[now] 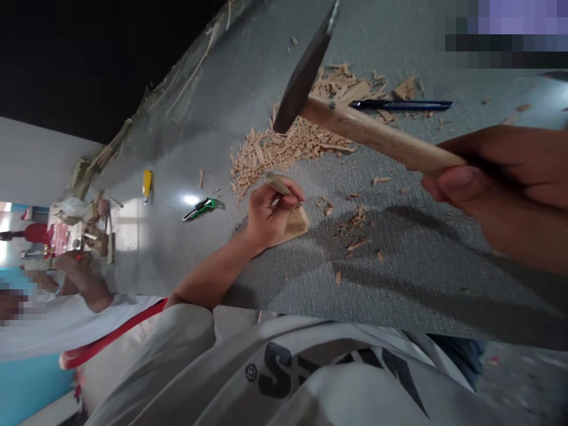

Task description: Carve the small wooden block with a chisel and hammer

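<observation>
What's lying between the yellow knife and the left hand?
In the head view, a green knife and a few wood scraps lie between the yellow knife and the left hand.

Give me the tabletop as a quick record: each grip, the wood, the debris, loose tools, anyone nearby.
Right grip: closed round the wooden handle of a hammer, raised above the table
Left grip: closed on a short rod-like tool; whether its tip touches wood cannot be told
Wood: flat pale piece, partly covered by the left grip
Debris: wood chips, heaped beyond the left grip
Loose tools: green cutter, yellow cutter, dark blue slim tool
Nearby: another person's arm, far left
</observation>
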A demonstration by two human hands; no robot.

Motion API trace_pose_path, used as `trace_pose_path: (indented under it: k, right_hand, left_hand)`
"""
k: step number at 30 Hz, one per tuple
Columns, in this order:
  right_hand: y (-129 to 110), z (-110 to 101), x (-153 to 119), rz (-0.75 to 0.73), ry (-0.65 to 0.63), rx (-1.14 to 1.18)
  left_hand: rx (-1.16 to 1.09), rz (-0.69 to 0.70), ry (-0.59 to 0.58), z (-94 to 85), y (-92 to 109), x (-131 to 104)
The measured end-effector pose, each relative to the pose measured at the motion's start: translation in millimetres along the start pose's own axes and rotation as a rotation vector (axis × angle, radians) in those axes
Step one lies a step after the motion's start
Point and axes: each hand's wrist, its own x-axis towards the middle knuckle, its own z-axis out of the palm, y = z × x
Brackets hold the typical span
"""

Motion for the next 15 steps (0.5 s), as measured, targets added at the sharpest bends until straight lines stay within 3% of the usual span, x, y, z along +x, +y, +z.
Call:
trace_pose_path:
  k: [9,15]
  right_hand:
    - [-6.6,1.8,-1.1,-0.089,0.024,-0.01]
    - [-3.4,8.0,-1.6,-0.177,0.038,0.034]
  left_hand:
    - [0.079,-0.157,0.186,8.6,3.5,1.6]
    - [0.078,-0.161,0.165,6.2,5.1,0.5]
